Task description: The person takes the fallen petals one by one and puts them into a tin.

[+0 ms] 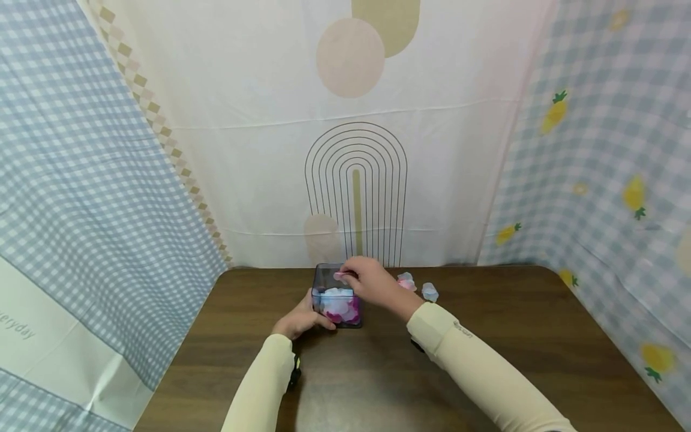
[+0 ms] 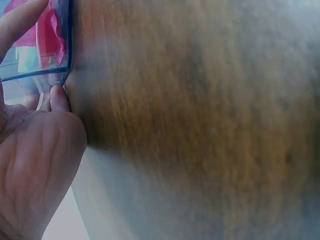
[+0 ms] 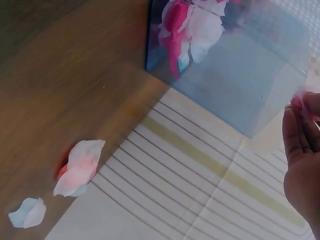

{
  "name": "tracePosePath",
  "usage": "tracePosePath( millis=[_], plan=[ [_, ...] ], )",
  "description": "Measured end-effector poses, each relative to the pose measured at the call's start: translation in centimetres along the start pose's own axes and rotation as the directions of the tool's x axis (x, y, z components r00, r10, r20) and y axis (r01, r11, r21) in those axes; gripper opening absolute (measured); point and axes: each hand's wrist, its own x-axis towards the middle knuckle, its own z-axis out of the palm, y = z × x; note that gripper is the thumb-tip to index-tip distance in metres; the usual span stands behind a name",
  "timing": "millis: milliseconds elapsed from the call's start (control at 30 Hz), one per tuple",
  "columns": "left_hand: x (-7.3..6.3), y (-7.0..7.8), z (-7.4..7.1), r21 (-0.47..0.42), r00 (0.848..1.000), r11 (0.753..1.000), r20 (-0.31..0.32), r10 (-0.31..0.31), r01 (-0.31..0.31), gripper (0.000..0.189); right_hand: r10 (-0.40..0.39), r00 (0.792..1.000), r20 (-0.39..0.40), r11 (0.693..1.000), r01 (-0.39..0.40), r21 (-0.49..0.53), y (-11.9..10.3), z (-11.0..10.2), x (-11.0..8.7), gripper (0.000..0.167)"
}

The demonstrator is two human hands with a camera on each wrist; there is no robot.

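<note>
A clear, smoky-tinted plastic box stands on the table, its lower part filled with white, pink and magenta artificial flower petals. My left hand grips the box from its left side, thumb on the near wall; in the left wrist view the other fingers lie at another side of it. Above the box's open top, my right hand pinches a pink petal between thumb and fingertips. A pink-and-white petal cluster and a pale petal lie on the table to the right.
The brown wooden table ends at a patterned cloth backdrop just behind the box. Checked cloths hang on both sides.
</note>
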Motion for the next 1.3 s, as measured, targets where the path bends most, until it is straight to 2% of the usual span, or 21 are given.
tracePosePath(
  millis=[133,333,500,667,1000,1300],
  plan=[
    [0.1,0.0,0.0,0.0,1.0,1.0,-0.004,0.004,-0.004,0.116,0.031,0.996,0.08,1.0,-0.031,-0.004,-0.2,0.8,1.3,0.012],
    [0.2,0.1,0.0,0.003,1.0,1.0,0.004,0.02,-0.02,0.112,0.078,0.98,0.185,0.997,-0.075,-0.022,0.0,1.7,2.7,0.014],
    [0.2,0.3,0.0,-0.001,0.999,0.999,0.013,0.033,-0.033,0.11,0.098,0.968,0.23,0.995,-0.093,-0.033,0.3,2.2,3.3,0.013],
    [0.2,0.5,0.1,-0.007,1.0,1.0,0.012,0.026,-0.026,0.11,0.129,0.962,0.243,0.992,-0.125,-0.031,0.4,2.5,3.5,0.012],
    [0.0,0.6,0.0,0.004,0.999,1.0,0.028,0.025,-0.026,0.113,0.181,0.948,0.26,0.982,-0.157,-0.11,-0.2,2.8,3.6,0.01],
    [-0.1,0.4,-0.1,-0.008,0.992,1.0,0.122,0.031,-0.03,0.114,0.205,0.938,0.28,0.977,-0.178,-0.117,-0.3,3.1,3.4,0.013]
  ],
)
